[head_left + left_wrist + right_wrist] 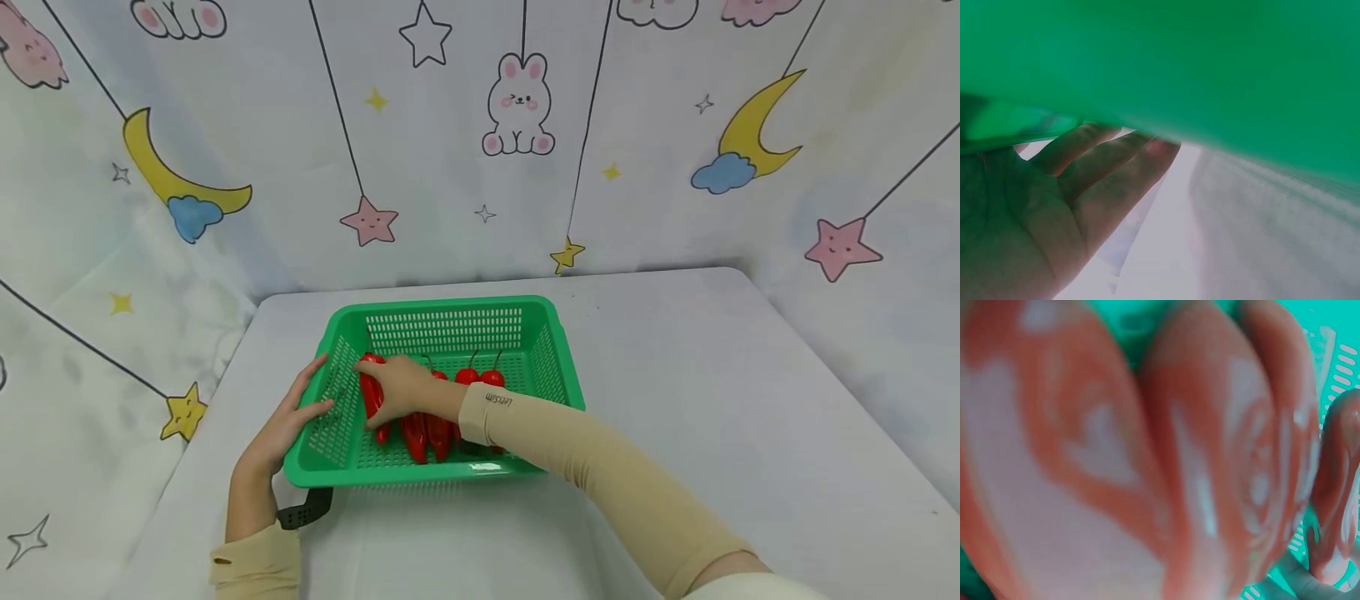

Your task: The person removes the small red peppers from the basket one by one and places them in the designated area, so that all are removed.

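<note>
A green plastic basket (pixel 555 358) stands on the white table with several glossy red chili peppers (pixel 439 435) in it. At its left side, my right hand (pixel 408 387) pinches one red chili pepper (pixel 371 392) between thumb and fingers. In the right wrist view that chili pepper (pixel 1338 481) shows at the right edge, while other peppers (pixel 1210 450) fill the near part. My left hand (pixel 277 429) holds the basket's left rim, its thumb lying over the edge. From below, the left wrist view shows the left hand's fingers (pixel 1119 181) reaching out under the rim.
White table surface (pixel 697 400) extends to the right of the basket and in front of it. A cloth with stars, moons and a rabbit (pixel 519 104) hangs behind. A black wrist mount (pixel 306 510) sits at my left wrist, near the basket's front left corner.
</note>
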A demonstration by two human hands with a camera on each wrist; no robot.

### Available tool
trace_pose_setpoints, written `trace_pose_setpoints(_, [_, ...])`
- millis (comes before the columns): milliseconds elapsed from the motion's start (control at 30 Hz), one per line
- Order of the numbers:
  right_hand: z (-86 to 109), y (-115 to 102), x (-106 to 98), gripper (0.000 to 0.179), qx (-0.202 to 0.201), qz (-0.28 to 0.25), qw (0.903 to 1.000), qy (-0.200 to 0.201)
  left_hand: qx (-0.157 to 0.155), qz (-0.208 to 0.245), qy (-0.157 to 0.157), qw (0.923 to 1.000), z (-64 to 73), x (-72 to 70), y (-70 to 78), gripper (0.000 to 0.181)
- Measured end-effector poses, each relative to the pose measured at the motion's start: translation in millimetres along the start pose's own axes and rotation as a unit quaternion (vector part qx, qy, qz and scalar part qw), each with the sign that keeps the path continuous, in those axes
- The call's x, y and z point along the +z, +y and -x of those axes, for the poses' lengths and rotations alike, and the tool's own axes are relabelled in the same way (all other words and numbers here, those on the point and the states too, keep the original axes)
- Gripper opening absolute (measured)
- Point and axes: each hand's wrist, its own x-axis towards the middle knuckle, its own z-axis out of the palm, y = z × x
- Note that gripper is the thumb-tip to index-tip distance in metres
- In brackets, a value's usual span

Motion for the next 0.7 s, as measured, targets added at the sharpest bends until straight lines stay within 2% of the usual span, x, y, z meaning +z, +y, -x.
trace_pose_setpoints(200, [2.3, -0.6, -10.9, 0.085, -0.017, -0.049, 0.9986, 0.01, 0.0, -0.004, 0.005, 1.0, 1.0, -0.3, 2.6, 0.067])
trace_pose_setpoints(500, [8.0, 6.6, -28.5, 0.085, -0.04, -0.11, 0.9931, 0.01, -0.005, 0.002, -0.004, 1.0, 0.2, -0.2, -0.2, 0.066])
trace_pose_setpoints(700, [14.8, 10.1, -46.4, 0.086, -0.047, -0.099, 0.994, -0.002, 0.003, -0.002, -0.004, 1.0, -1.4, -0.8, -1.8, 0.066])
